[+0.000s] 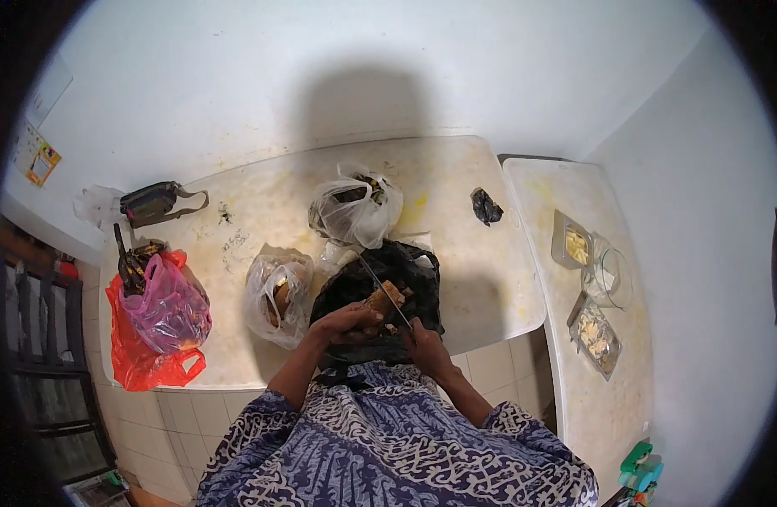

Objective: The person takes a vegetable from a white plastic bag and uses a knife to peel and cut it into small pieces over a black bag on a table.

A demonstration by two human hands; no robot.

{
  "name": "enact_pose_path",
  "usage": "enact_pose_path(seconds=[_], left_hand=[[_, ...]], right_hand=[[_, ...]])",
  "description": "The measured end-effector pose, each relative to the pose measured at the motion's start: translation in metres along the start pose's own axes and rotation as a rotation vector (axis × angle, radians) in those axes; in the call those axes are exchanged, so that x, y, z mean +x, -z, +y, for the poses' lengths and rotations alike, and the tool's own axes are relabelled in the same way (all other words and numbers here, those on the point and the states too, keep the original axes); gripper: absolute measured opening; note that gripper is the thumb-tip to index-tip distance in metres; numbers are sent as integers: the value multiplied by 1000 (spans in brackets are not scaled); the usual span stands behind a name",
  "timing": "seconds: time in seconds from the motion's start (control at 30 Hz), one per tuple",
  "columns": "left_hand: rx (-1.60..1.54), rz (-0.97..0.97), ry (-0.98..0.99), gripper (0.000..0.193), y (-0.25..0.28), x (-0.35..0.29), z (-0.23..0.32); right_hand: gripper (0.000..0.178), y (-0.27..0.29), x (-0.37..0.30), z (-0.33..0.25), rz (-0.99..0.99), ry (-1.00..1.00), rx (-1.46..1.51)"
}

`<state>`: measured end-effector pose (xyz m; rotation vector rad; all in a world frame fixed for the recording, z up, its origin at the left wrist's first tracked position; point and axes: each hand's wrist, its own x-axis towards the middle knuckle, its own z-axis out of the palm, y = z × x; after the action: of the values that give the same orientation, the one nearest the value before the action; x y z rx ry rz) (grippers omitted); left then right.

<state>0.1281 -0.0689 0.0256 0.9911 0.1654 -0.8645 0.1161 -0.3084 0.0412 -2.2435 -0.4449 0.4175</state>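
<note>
My left hand (351, 321) is closed around a brown, rough-skinned chunk (380, 300) that looks like a root; its exact kind I cannot make out. The handle of a long knife (377, 280) is gripped in my right hand (421, 341), and the blade slants up and leftward across the chunk. Below both hands a black plastic bag (338, 291) is spread at the table's near edge. A few small pale-brown pieces (392, 328) lie on it near the knife.
Clear plastic bags hold brownish items, one left (279, 296) and one behind (359, 203). Further left are a pink bag (167, 313), a red bag (139, 359) and a pouch (156, 203). Metal trays (567, 241) and a glass bowl (621, 283) stand on the right-hand table (587, 406).
</note>
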Motion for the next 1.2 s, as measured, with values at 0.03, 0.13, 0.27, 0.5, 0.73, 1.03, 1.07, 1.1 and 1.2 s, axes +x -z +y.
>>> enact_pose_path(seconds=[0.03,0.13,0.27,0.5,0.73,1.03,1.07,1.1,1.2], left_hand=[[224,72,-135,27,-15,-10,11],[578,226,-189,28,-7,-13,25],[702,291,-31,34,10,-3,15],[702,332,-11,36,7,-2,12],[804,352,-18,34,18,11,-14],[-204,-46,10,32,23,2,-14],[-76,-39,-71,33,23,7,-16],[-74,-41,-70,33,26,8,-16],[51,25,51,33,14,6,0]], right_hand=[[30,5,-2,1,10,-10,1],[23,10,-4,2,-39,-53,-108],[23,22,-2,-10,-63,-9,-79],[24,40,-4,-70,511,310,273],[29,-4,5,-6,-149,-134,-166],[24,-5,-3,-3,51,178,-131],[24,-7,-3,1,54,176,-131],[24,-10,-2,8,27,123,-118],[25,-4,-4,10,-31,-12,-122]])
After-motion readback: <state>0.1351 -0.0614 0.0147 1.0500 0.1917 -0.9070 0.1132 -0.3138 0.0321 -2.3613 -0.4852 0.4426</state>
